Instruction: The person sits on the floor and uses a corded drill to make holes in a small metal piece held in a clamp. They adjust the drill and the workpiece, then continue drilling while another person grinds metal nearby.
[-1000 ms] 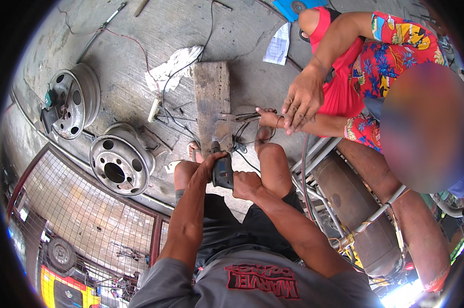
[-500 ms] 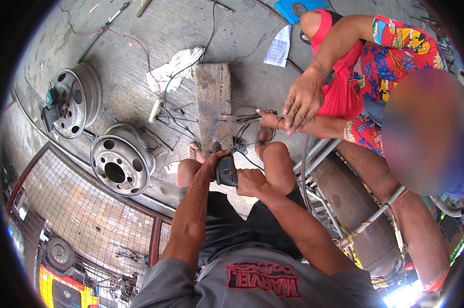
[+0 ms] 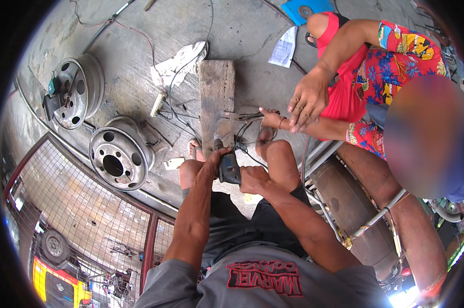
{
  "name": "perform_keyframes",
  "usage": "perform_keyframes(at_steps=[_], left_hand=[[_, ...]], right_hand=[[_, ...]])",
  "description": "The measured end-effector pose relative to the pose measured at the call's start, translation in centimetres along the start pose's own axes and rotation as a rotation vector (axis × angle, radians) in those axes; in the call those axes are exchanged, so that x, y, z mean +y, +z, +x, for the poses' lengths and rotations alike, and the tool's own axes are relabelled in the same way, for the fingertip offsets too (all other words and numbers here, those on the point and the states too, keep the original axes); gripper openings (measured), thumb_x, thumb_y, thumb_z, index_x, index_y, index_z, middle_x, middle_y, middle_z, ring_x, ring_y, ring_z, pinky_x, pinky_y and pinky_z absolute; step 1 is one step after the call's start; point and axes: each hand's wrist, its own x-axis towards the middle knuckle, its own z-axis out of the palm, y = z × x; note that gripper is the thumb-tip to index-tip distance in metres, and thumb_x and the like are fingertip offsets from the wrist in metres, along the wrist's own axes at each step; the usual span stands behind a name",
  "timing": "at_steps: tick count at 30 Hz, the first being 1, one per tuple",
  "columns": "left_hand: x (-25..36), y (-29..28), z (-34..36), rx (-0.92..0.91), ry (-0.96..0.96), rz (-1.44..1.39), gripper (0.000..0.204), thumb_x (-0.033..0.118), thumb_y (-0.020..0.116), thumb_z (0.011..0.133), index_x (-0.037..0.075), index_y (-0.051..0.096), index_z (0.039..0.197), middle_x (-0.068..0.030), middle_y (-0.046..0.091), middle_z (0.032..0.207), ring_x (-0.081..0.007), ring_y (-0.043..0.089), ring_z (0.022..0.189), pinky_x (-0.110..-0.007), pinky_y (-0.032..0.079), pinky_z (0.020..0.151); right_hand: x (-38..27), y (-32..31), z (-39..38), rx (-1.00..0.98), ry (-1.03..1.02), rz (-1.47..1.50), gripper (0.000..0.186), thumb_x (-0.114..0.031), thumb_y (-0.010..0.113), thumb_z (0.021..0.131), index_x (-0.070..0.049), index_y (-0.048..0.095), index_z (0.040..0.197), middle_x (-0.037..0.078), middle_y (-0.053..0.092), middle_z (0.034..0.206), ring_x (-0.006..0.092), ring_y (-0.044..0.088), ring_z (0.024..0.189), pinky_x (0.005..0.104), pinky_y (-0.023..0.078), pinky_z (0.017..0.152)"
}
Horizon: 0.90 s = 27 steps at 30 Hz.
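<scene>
A dark power drill (image 3: 228, 169) points away from me, its chuck end against a small flat metal piece (image 3: 225, 127) on a thick wooden block (image 3: 216, 84). My left hand (image 3: 215, 158) is wrapped round the drill's front part, close to the chuck. My right hand (image 3: 253, 179) grips its rear handle. Whether the bit is inside the metal is too small to tell. From the right, a co-worker's hand (image 3: 271, 119) holds a tong-like tool (image 3: 248, 116) that reaches the metal piece. The co-worker's other hand (image 3: 309, 100) hovers above that forearm.
Two steel wheel rims (image 3: 120, 154) stand at the left, beside a mesh fence (image 3: 83, 205). Cables and a white cloth (image 3: 183, 64) lie beyond the block. A paper sheet (image 3: 283, 47) is on the floor. A brown cylindrical tank (image 3: 345, 203) sits in a frame at the right.
The whole scene has shifted slightly in the picture. Both my hands keep their hold on the drill, and the co-worker's hands stay nearly where they were.
</scene>
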Motion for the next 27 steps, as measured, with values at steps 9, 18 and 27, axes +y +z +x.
perform_keyframes(at_steps=[9,18,27], left_hand=[[-1.1,-1.7,-0.3,-0.099,0.021,-0.026,0.033,0.039,0.076,0.09,0.008,0.067,0.095,-0.0078,0.069,0.077,-0.0262,0.068,0.061,-0.043,0.061,0.06],[-0.5,-1.7,-0.8,-0.103,-0.014,-0.026,0.033,0.039,0.076,0.091,0.008,0.068,0.096,-0.0079,0.071,0.079,-0.0261,0.069,0.061,-0.042,0.061,0.061],[-0.3,-2.0,-0.5,-0.105,-0.028,0.002,0.034,0.04,0.077,0.089,0.008,0.069,0.095,-0.0086,0.071,0.079,-0.0266,0.069,0.063,-0.043,0.061,0.062]], right_hand=[[-1.7,2.4,0.0,0.105,0.0,-0.009,0.036,-0.016,0.073,0.073,0.005,0.069,0.103,0.026,0.075,0.097,0.0417,0.077,0.087,0.0504,0.062,0.079],[-2.2,2.3,-0.2,0.102,0.004,0.008,0.035,-0.017,0.072,0.074,0.005,0.07,0.102,0.026,0.076,0.096,0.0406,0.077,0.088,0.0498,0.062,0.079],[-2.6,2.0,-0.3,0.06,0.029,0.028,0.039,-0.018,0.073,0.074,0.005,0.069,0.106,0.025,0.076,0.099,0.0403,0.077,0.09,0.0499,0.062,0.08]])
